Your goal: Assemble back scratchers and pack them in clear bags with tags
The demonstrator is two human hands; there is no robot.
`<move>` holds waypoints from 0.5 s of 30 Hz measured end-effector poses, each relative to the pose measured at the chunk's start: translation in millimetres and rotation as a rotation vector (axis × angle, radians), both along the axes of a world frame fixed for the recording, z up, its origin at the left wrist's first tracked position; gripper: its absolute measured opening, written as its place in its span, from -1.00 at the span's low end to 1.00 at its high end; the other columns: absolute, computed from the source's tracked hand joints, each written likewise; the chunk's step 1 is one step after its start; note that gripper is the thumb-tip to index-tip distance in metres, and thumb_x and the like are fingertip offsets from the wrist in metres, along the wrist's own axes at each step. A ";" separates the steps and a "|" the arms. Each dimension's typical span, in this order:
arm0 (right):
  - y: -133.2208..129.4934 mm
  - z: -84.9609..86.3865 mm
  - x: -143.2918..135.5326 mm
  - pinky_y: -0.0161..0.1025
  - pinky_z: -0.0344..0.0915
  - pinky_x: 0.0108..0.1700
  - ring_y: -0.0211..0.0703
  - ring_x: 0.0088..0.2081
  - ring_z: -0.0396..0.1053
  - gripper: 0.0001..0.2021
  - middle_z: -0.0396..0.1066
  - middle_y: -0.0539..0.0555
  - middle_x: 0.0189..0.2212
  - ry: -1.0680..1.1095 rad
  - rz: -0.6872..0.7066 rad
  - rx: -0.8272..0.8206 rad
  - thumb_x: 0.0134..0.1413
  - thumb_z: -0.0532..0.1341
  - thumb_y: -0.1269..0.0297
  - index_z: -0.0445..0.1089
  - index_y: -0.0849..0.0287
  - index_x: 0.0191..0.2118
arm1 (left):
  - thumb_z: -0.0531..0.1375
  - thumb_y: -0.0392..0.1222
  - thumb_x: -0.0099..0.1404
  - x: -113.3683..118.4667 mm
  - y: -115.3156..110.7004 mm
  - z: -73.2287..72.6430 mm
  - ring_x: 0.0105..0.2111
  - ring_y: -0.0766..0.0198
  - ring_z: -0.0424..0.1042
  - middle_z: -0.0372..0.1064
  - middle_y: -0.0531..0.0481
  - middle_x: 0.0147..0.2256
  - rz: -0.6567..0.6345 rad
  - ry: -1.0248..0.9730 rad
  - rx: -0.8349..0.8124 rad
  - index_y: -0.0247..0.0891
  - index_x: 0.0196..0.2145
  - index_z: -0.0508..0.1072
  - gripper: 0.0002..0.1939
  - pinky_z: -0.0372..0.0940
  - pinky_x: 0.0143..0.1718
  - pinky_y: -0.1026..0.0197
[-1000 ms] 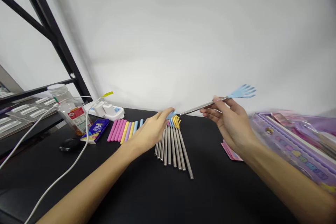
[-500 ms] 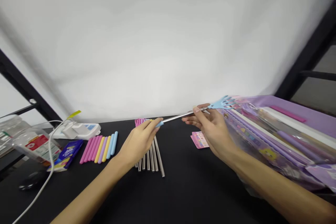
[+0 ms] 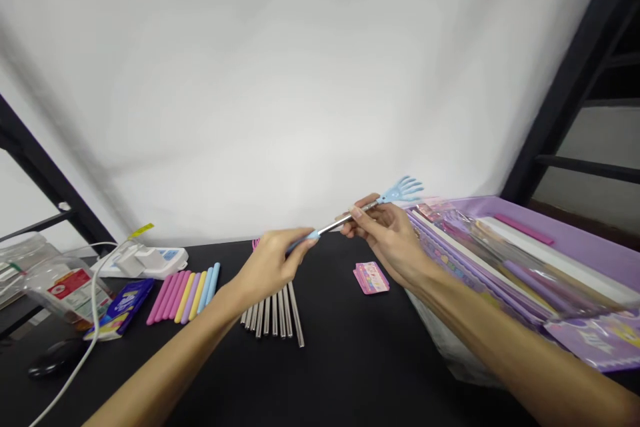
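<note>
A back scratcher (image 3: 334, 224) has a light blue hand-shaped head, a silver rod and a blue handle. My left hand (image 3: 273, 259) is closed round the blue handle, above several silver rods (image 3: 285, 313) on the black table. The fingers of my right hand (image 3: 383, 230) pinch the rod just below the blue head, which points up to the right. Left of my left hand lies a row of pink, yellow, purple and blue handles (image 3: 186, 293). A small stack of pink cards (image 3: 371, 277) rests below my right hand.
At the right, a purple box (image 3: 590, 243) holds packaged items and sticks. On the left are a white power strip (image 3: 165, 260), a clear jar (image 3: 70, 287), a blue packet (image 3: 123, 307), a black mouse (image 3: 57, 357) and a white cable (image 3: 95, 293). A pale wall stands behind.
The two hands have come closer together, and less silver rod shows between them. More of the blue handle is visible at my left hand. The view has shifted slightly.
</note>
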State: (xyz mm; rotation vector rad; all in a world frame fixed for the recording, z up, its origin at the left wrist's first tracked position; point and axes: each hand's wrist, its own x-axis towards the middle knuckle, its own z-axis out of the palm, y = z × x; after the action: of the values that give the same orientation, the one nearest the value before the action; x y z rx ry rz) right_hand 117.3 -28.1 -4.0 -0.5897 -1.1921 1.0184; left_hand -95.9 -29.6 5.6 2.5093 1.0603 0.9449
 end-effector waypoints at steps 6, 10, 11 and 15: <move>9.7 23.5 7.0 -0.20 0.41 -0.27 -0.18 -0.42 0.47 -0.73 0.48 0.07 -0.52 -0.189 0.093 0.002 -0.05 0.39 0.12 0.45 0.26 -0.41 | -0.01 0.06 0.40 2.7 6.1 39.7 -0.58 0.41 0.14 0.19 0.11 -0.59 -0.168 -0.031 -0.480 -0.30 -0.20 0.45 -0.61 0.06 -0.56 0.35; 8.2 49.7 29.6 -0.18 0.43 -0.22 -0.12 -0.31 0.50 -0.63 0.53 0.17 -0.24 -0.230 0.024 -0.115 -0.07 0.38 0.01 0.48 0.21 -0.24 | 0.02 0.07 0.39 -11.9 12.1 40.3 -0.53 0.40 0.21 0.26 0.09 -0.53 -0.141 -0.009 -0.415 -0.28 -0.23 0.41 -0.64 0.11 -0.50 0.34; 6.2 57.4 35.0 -0.17 0.42 -0.24 -0.10 -0.30 0.50 -0.58 0.52 0.19 -0.19 -0.309 0.017 -0.114 -0.02 0.33 -0.05 0.48 0.18 -0.16 | 0.04 0.07 0.38 -15.3 13.2 40.0 -0.51 0.39 0.22 0.28 0.08 -0.52 -0.126 0.004 -0.380 -0.27 -0.23 0.40 -0.65 0.12 -0.48 0.34; 0.4 76.3 47.4 -0.21 0.33 -0.29 -0.13 -0.39 0.45 -0.62 0.54 0.11 -0.33 -1.088 -0.022 0.081 0.00 0.30 -0.02 0.53 0.14 -0.15 | 0.08 0.09 0.35 -21.6 15.6 39.4 -0.48 0.35 0.24 0.33 0.07 -0.49 -0.056 0.101 -0.242 -0.26 -0.19 0.43 -0.65 0.12 -0.45 0.31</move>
State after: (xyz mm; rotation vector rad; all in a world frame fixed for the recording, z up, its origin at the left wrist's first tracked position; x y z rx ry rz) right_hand 164.6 -27.8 72.3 -1.1525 -2.1439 0.5895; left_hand -117.5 -14.0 45.0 2.3926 1.0583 0.6387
